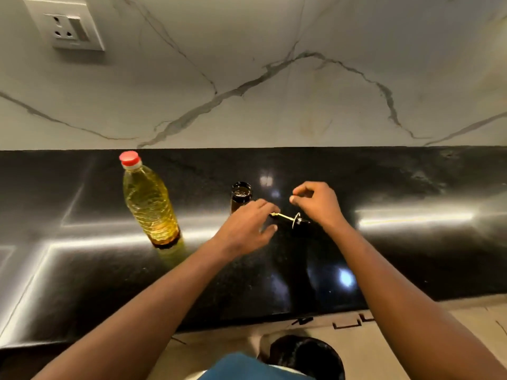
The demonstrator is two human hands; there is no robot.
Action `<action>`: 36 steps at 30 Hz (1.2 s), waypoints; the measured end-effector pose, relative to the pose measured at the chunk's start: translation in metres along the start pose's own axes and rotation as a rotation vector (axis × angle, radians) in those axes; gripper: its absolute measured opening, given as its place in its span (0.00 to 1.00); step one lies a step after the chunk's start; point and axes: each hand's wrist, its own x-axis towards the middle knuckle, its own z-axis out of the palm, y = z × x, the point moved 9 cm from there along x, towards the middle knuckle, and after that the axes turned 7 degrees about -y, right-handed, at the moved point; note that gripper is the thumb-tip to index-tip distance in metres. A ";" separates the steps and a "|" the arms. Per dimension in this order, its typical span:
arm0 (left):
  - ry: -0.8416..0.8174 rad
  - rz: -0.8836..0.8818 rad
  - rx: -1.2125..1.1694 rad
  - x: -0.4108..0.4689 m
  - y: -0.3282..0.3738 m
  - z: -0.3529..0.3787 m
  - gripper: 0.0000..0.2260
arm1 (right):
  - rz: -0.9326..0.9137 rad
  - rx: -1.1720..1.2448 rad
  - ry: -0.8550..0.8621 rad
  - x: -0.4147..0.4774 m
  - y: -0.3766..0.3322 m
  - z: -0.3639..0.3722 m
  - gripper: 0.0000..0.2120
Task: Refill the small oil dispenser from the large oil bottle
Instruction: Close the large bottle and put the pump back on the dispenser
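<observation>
I see the small oil dispenser [241,197] standing open on the counter [411,256], and its pourer [290,219] lies beside it. My left hand [247,229] is relaxed, my right hand [318,204] is loosely curled and holds nothing. The large oil bottle [149,204] stands apart on the left with its red cap [129,158] on, so I think uncapping and pouring are left.

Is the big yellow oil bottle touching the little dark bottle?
Apart. The head view shows bare black counter between the large oil bottle and the small oil dispenser.

Both forearms outstretched; left hand [247,229] palm-down, relaxed; right hand [318,204] raised, loosely curled
</observation>
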 end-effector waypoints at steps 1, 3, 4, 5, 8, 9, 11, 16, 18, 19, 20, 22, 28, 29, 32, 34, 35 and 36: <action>-0.046 -0.021 0.013 0.005 -0.002 0.015 0.17 | 0.086 0.124 0.005 -0.001 0.025 0.003 0.07; -0.111 -0.056 0.019 0.010 -0.007 0.040 0.17 | 0.242 0.379 0.023 -0.008 0.065 0.013 0.11; -0.135 -0.075 0.017 0.012 -0.010 0.050 0.18 | 0.308 0.480 0.023 -0.012 0.081 0.019 0.12; -0.150 -0.092 0.018 0.014 -0.012 0.058 0.18 | 0.361 0.562 0.020 -0.015 0.093 0.025 0.14; -0.179 -0.150 0.015 0.017 -0.021 0.075 0.18 | 0.465 0.729 0.001 -0.020 0.115 0.039 0.15; -0.182 -0.166 0.012 0.017 -0.024 0.078 0.18 | 0.487 0.766 -0.007 -0.020 0.120 0.043 0.14; -0.183 -0.194 0.007 0.018 -0.028 0.083 0.17 | 0.530 0.804 -0.019 -0.019 0.127 0.049 0.12; -0.152 -0.241 -0.020 0.018 -0.040 0.086 0.15 | 0.606 0.879 -0.065 -0.019 0.135 0.061 0.06; -0.107 -0.247 -0.054 0.017 -0.044 0.083 0.14 | 0.602 0.950 -0.061 -0.019 0.135 0.062 0.06; -0.079 -0.255 -0.071 0.015 -0.046 0.080 0.13 | 0.599 0.992 -0.051 -0.019 0.134 0.061 0.06; -0.045 -0.264 -0.089 0.014 -0.048 0.075 0.12 | 0.592 1.034 -0.046 -0.018 0.132 0.060 0.05; 0.064 -0.282 -0.151 0.011 -0.051 0.062 0.09 | 0.558 1.106 -0.049 -0.014 0.122 0.054 0.02; 0.633 -0.502 -0.600 -0.029 -0.080 0.013 0.10 | 0.282 1.030 -0.108 0.008 0.053 0.008 0.03; 0.680 -0.522 -0.602 -0.034 -0.085 0.008 0.13 | 0.223 0.978 -0.121 0.011 0.037 -0.001 0.04; 0.679 -0.553 -0.641 -0.032 -0.100 0.007 0.28 | 0.046 0.735 -0.159 0.019 -0.012 -0.022 0.07; 0.621 -0.546 -0.685 -0.023 -0.106 0.008 0.37 | -0.063 0.537 -0.162 0.027 -0.040 -0.028 0.08; 0.592 -0.536 -0.699 -0.017 -0.108 0.009 0.40 | -0.112 0.435 -0.165 0.031 -0.052 -0.027 0.08; 0.568 -0.529 -0.703 -0.012 -0.110 0.008 0.42 | -0.157 0.329 -0.168 0.035 -0.064 -0.024 0.07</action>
